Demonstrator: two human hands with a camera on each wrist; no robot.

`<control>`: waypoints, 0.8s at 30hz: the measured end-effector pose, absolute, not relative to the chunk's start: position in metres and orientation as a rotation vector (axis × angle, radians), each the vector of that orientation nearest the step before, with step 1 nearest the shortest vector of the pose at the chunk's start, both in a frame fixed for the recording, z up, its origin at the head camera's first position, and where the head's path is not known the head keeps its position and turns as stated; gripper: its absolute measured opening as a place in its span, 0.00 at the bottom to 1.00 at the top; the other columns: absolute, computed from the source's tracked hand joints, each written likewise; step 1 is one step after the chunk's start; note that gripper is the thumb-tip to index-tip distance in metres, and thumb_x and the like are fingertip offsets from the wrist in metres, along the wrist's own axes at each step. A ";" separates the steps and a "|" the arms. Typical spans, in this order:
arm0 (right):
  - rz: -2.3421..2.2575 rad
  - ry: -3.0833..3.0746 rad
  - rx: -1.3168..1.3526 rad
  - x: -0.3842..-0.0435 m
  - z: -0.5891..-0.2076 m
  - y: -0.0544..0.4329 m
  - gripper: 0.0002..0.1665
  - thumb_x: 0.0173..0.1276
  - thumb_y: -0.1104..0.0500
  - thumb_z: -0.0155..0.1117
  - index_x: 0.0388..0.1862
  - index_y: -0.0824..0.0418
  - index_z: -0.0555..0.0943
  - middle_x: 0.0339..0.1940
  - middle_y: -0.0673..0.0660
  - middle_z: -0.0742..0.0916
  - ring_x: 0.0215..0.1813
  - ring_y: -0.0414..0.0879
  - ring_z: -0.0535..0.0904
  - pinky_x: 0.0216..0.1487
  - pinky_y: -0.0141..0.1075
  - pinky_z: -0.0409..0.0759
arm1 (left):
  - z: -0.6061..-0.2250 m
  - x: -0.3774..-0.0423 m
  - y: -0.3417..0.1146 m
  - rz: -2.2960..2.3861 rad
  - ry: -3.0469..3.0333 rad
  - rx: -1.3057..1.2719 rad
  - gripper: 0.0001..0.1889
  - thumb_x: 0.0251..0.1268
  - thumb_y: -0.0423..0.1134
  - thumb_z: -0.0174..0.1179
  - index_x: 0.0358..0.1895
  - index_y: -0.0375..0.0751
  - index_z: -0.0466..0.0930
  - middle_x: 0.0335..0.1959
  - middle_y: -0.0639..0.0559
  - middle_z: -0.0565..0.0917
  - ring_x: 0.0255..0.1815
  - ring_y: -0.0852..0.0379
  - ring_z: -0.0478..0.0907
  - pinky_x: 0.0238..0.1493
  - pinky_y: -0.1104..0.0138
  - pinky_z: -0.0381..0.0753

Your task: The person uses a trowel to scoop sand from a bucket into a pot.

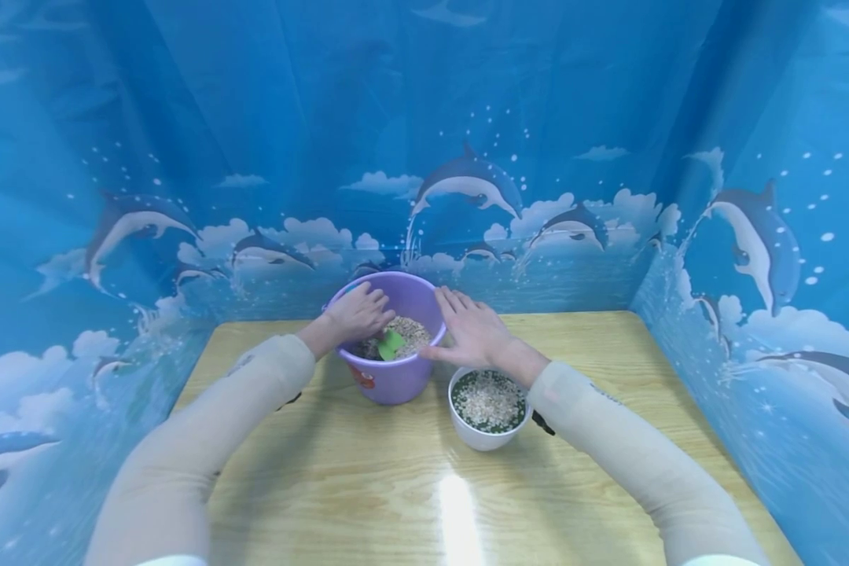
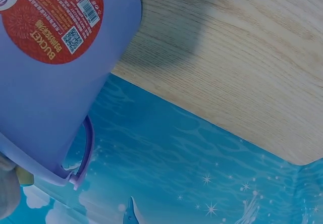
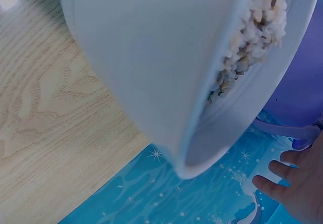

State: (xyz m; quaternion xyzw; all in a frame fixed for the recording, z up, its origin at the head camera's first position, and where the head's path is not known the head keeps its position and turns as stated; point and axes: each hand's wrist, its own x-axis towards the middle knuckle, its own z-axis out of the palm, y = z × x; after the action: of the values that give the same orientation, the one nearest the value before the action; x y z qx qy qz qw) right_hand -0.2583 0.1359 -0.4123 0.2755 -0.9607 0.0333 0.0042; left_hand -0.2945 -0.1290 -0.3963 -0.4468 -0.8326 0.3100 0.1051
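A purple bucket [image 1: 389, 385] stands on the table with pale gravel [image 1: 416, 333] inside. My left hand [image 1: 358, 316] reaches over its near-left rim and grips a green scoop [image 1: 391, 344], whose blade lies against the gravel. Its grip on the handle is mostly hidden; the left wrist view catches only part of the hand [image 2: 7, 191] at the bucket's rim. On the bucket's right rim rests my right hand [image 1: 471, 328], fingers extended. Below that hand sits a white bowl [image 1: 484, 440] holding similar gravel [image 1: 491, 399] over something dark green. The bowl's side [image 3: 146, 57] fills much of the right wrist view.
Both vessels stand on a wooden table [image 1: 368, 479]. A blue curtain [image 1: 424, 173] printed with dolphins surrounds it at the back and sides. The bucket's handle [image 2: 89, 143] hangs at its side, and a red label [image 2: 55, 17] is stuck on its wall.
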 end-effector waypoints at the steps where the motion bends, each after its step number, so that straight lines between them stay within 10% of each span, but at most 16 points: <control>1: 0.102 -3.010 0.864 -0.258 -0.412 0.136 0.72 0.68 0.15 0.47 0.88 0.65 0.42 0.89 0.67 0.54 0.87 0.66 0.56 0.80 0.65 0.63 | -0.397 -0.295 -0.130 0.907 -2.444 -1.320 0.21 0.76 0.61 0.55 0.47 0.45 0.76 0.42 0.47 0.84 0.42 0.50 0.75 0.46 0.59 0.74; 24: 0.122 -3.013 0.853 -0.259 -0.413 0.136 0.70 0.69 0.17 0.49 0.88 0.65 0.43 0.89 0.67 0.55 0.87 0.67 0.57 0.80 0.66 0.64 | -0.392 -0.296 -0.132 0.718 -2.559 -1.319 0.23 0.78 0.60 0.56 0.52 0.43 0.78 0.47 0.43 0.85 0.50 0.45 0.80 0.56 0.52 0.80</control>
State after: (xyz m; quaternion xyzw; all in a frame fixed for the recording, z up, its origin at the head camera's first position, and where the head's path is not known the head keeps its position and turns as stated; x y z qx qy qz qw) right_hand -0.2590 0.1355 -0.4128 0.2722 -0.9614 0.0388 0.0040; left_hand -0.2963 -0.1321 -0.3916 -0.4427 -0.8592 0.2412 0.0870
